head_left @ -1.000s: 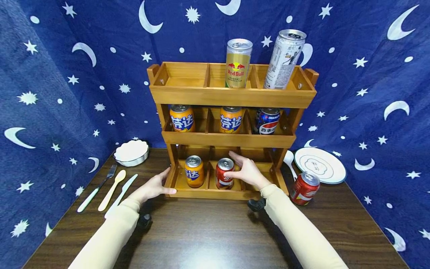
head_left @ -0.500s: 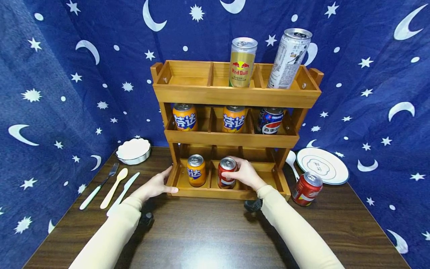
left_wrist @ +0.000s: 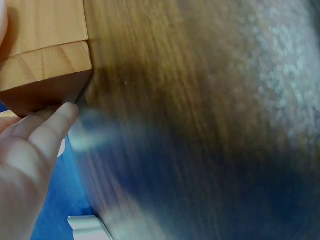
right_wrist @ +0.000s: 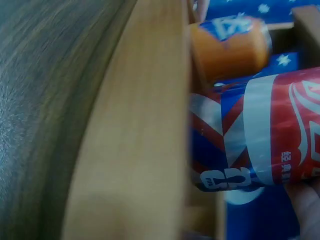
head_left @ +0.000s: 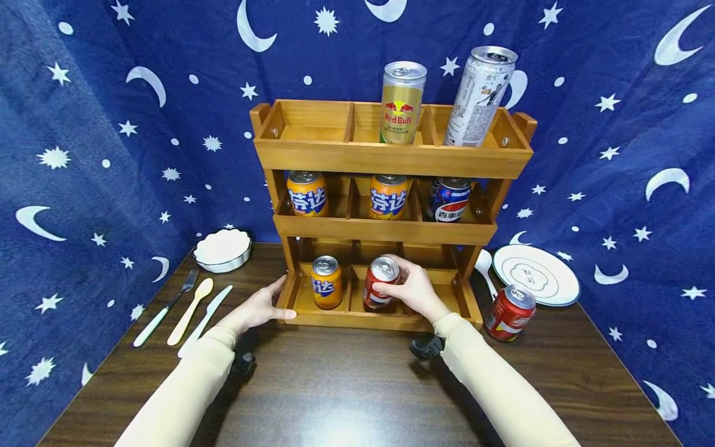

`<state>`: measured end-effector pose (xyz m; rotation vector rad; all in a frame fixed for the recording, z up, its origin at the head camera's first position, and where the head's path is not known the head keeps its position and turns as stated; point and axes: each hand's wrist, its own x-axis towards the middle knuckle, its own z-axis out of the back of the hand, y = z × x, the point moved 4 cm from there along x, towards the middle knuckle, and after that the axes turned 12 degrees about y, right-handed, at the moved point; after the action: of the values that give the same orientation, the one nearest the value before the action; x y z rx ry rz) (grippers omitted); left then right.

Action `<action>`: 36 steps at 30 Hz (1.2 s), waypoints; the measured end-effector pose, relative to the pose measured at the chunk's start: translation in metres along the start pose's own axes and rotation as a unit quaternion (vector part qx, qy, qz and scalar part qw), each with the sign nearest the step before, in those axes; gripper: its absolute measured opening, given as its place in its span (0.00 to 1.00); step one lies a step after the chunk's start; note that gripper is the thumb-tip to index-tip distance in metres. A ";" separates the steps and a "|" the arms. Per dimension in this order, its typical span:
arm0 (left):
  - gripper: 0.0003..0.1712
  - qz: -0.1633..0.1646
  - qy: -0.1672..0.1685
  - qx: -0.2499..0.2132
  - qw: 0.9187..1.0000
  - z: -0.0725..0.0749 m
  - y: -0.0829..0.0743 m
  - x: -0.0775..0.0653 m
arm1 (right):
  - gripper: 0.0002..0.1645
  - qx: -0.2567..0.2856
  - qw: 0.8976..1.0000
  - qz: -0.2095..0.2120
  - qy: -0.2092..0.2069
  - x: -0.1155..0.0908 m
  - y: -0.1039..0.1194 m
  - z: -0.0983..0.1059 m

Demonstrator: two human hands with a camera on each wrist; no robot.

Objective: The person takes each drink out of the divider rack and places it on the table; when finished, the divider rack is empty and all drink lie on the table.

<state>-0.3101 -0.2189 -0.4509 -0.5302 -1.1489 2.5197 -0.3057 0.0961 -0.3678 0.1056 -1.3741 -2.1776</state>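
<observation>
A wooden three-tier rack (head_left: 374, 231) stands on the table. My right hand (head_left: 416, 290) grips a red Coca-Cola can (head_left: 375, 295) in the bottom tier's middle compartment, thumb on its near side. The can leans slightly right; the right wrist view shows its printed side close up, with fingertips (right_wrist: 305, 205) on it. An orange Fanta can (head_left: 326, 290) stands in the compartment to its left. My left hand (head_left: 258, 310) holds the rack's lower left corner, thumb at the front and fingers (left_wrist: 52, 127) along the side.
Two Fanta cans and a Pepsi can (head_left: 449, 202) fill the middle tier; a Red Bull can (head_left: 400, 112) and a leaning white can (head_left: 480, 99) stand on top. Right of the rack are another red can (head_left: 509, 315), plate (head_left: 566, 282) and spoon. Cutlery and a white dish (head_left: 223, 264) lie left.
My right hand has closed its fingers around the Coca-Cola can, and the can has shifted slightly right and tilted. My left hand stays at the rack's corner.
</observation>
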 end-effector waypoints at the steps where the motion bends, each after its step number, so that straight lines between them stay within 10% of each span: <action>1: 0.61 -0.002 0.000 0.002 1.000 0.000 0.000 0.000 | 0.32 0.004 1.000 0.002 0.002 -0.002 0.005 0.002; 19: 0.61 0.009 -0.005 0.013 1.000 -0.004 0.001 -0.001 | 0.31 0.016 0.999 0.041 -0.003 -0.089 0.040 0.090; 36: 0.60 0.017 0.008 -0.002 1.000 -0.002 -0.001 -0.003 | 0.30 -0.129 0.988 -0.073 -0.046 -0.210 -0.026 0.154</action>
<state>-0.3069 -0.2188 -0.4508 -0.5744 -1.1500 2.5368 -0.1930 0.3325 -0.3641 0.0094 -1.1505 -2.4905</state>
